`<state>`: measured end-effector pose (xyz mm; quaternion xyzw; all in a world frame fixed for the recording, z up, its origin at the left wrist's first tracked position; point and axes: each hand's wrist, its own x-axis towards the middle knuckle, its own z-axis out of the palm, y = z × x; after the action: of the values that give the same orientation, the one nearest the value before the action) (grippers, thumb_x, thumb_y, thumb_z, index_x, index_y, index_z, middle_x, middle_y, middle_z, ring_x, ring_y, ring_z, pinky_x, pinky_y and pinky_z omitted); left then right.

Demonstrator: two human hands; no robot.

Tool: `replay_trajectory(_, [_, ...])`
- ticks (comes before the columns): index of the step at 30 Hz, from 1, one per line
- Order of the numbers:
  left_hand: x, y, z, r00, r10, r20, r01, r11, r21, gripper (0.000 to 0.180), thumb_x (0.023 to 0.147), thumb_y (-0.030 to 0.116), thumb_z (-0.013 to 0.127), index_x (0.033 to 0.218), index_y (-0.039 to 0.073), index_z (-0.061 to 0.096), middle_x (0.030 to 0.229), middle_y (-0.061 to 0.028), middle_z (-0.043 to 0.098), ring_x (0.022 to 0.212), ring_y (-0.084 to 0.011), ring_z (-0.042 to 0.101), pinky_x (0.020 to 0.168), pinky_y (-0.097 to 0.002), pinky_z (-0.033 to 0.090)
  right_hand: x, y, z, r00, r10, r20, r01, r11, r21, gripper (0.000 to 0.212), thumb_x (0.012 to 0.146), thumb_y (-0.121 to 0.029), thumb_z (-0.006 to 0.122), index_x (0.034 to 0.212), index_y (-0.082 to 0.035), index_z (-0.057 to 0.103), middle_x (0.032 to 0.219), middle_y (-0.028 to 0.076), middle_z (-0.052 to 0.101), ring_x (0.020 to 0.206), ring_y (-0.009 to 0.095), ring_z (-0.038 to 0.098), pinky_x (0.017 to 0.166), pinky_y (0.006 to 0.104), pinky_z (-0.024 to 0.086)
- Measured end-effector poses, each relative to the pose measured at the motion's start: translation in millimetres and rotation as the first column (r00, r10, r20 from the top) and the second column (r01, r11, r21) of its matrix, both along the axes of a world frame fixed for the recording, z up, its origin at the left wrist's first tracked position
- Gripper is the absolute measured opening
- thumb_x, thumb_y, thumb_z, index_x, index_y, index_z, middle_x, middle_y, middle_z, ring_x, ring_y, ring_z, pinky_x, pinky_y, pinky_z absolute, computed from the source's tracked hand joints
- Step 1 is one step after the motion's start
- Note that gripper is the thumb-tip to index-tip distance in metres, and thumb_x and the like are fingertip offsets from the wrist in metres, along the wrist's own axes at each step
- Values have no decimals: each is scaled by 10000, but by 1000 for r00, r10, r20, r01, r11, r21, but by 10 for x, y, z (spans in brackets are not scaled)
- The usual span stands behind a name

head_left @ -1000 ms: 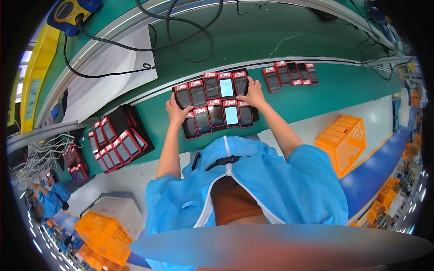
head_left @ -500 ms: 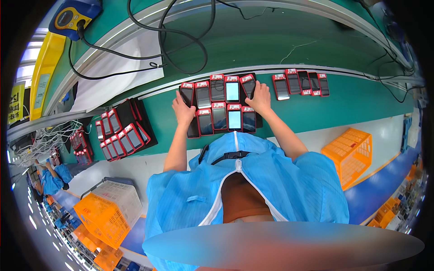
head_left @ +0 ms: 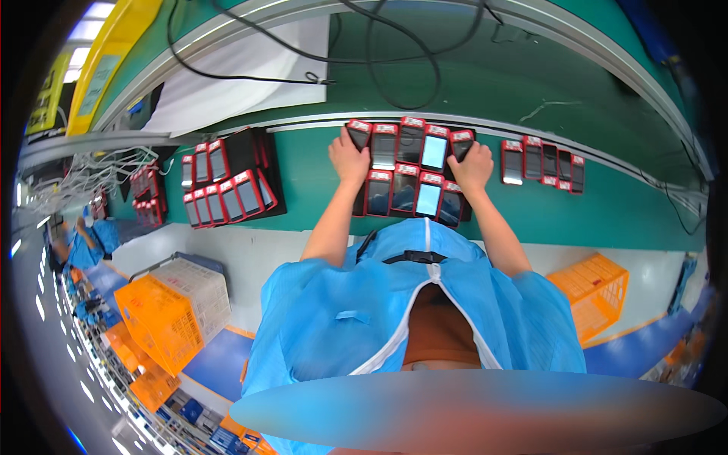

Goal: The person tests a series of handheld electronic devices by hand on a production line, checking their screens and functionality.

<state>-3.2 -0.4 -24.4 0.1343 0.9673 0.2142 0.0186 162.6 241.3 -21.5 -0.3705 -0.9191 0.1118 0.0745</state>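
Both the left hand (head_left: 349,161) and the right hand (head_left: 474,166), thumbs spread from fingers, look set to square the ends of a row of red-framed handhelds (head_left: 384,142); the next move likely calls for even pressure, though how firmly they pinch cannot be told. Relative to the upper lit-screen handheld (head_left: 434,152), the left end handheld (head_left: 359,135) lies well left, touching the left hand, and the right end handheld (head_left: 461,139) just right, touching the right hand.

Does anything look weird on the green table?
Yes: near the right hand, the upper lit screen and lower lit screen glow pale blue, while neighbouring screens look dark. That makes them stand out; no spill shows.
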Motion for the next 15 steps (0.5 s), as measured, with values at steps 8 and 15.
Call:
replay_trajectory(8, [2, -48, -85, 998, 23, -60, -24, 1000, -20, 837, 727, 271, 785, 1429, 18, 404, 1184, -190, 549, 1079, -382, 508, 949, -484, 415, -15, -24, -85, 995, -5, -95, 7, 1000, 29, 667, 624, -399, 802, 1097, 7, 565, 991, 122, 538, 966, 306, 539, 793, 445, 441])
replay_trajectory(15, [38, -10, -66, 998, 28, -50, -29, 1000, -12, 832, 741, 274, 777, 1436, 24, 394, 1197, -183, 546, 1096, -376, 505, 964, -477, 408, 5, -30, -78, 994, -11, -109, 17, 998, 55, 642, 619, -403, 804, 1062, -3, 567, 960, 110, 537, 945, 292, 547, 783, 435, 448])
